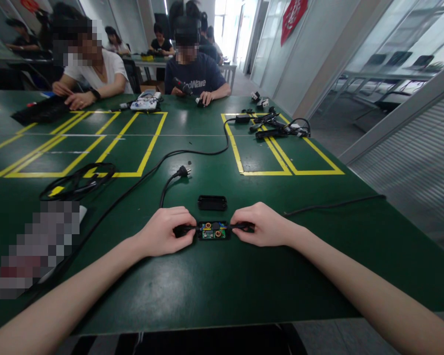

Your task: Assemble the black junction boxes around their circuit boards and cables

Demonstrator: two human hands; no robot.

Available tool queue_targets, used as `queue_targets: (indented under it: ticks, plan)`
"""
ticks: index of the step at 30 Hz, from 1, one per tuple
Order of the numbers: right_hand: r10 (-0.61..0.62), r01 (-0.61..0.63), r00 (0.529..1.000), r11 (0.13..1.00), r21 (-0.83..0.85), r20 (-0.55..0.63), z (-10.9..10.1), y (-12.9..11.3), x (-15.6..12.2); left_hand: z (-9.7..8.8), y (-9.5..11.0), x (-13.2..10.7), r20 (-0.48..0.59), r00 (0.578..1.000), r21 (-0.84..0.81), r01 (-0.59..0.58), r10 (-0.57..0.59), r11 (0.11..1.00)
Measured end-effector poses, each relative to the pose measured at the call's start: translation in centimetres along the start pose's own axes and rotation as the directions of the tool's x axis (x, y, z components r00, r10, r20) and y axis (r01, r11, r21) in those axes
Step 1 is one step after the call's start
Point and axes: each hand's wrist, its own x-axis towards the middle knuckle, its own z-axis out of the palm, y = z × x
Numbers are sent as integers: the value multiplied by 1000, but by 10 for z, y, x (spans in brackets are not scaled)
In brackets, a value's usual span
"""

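Observation:
Between my two hands lies an opened black adapter case with a green circuit board (213, 231) inside, copper coils and coloured wires showing. My left hand (172, 230) pinches the black cable (185, 229) where it enters the case on the left. On the opposite side, my right hand (261, 226) grips the other cable (243, 226) close to the case. Just beyond the case rests its loose black cover (212, 202), hollow side up. A two-pin plug (183, 171) on a short black cord (165, 190) lies past my left hand.
Coiled black cable (79, 180) lies at the left, and a long black cord crosses the green table (192, 286). Adapters and cables (272, 125) are piled at the back right. A power strip (146, 101) sits farther back. Two people work across the table, one holding a screwdriver-like tool (182, 86).

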Motion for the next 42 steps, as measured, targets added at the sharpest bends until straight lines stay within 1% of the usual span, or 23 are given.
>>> queue_targets:
  ticks: [4,10,17,24,27,29,31,37,39,42]
  plan:
    - [-39,39,999,999,-37,10,-2,0,1,1,0,0,-11,1000,-4,-29,29,1000]
    - [-95,90,995,990,-111,-38,1,1,1,3,-2,-4,46,999,-4,15,-15,1000]
    - [-106,105,994,986,-129,-3,-3,-2,2,3,1,-3,46,999,28,-2,1,1000]
    - [-51,48,997,996,-72,-51,-2,-2,2,4,5,-1,17,999,93,-32,31,995]
    - [-24,16,996,996,-90,-81,2,2,4,3,5,-1,11,999,143,28,-30,989]
    - [-11,-6,992,991,-137,-122,5,5,6,3,4,0,-10,997,187,77,-77,979]
    - [-4,-25,985,986,-163,-173,8,9,6,3,2,0,-31,995,211,102,-98,972]
    - [53,-87,944,992,-91,-324,9,13,6,2,1,2,-70,992,177,112,-101,978]
    - [78,-118,941,987,-104,-328,10,14,7,2,1,1,-81,991,174,122,-109,977]
    - [66,-115,962,978,-176,-264,15,15,9,5,-2,-1,-71,991,209,127,-115,970]
